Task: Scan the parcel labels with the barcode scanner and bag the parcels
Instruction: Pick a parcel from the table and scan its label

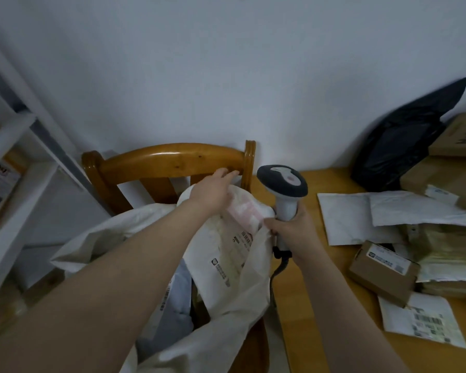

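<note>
Parcel [226, 246]: centre frame, upright in open bag [105, 238] on chair [172, 160]; label print unreadable.
Left hand [213, 195]: fingers straight, atop parcel.
Right hand [293, 227]: wrapped round scanner [283, 184] handle, beside tabletop's [320, 305] left edge.

Handheld barcode scanner [283, 184]: dark grey head, pale pink button patch, light grey handle, black cable [277, 267].
Soft white plastic parcel [226, 246] left of scanner: pink-and-white label, black barcode stripes.
Large white plastic bag [221, 332] below scanner: plain.
Glossy honey-orange wooden chair [172, 160] behind.
Yellow-tan wooden tabletop [334, 181].
Right of scanner: crumpled black plastic bag [398, 141], brown cardboard box [379, 284] with white label.
</note>
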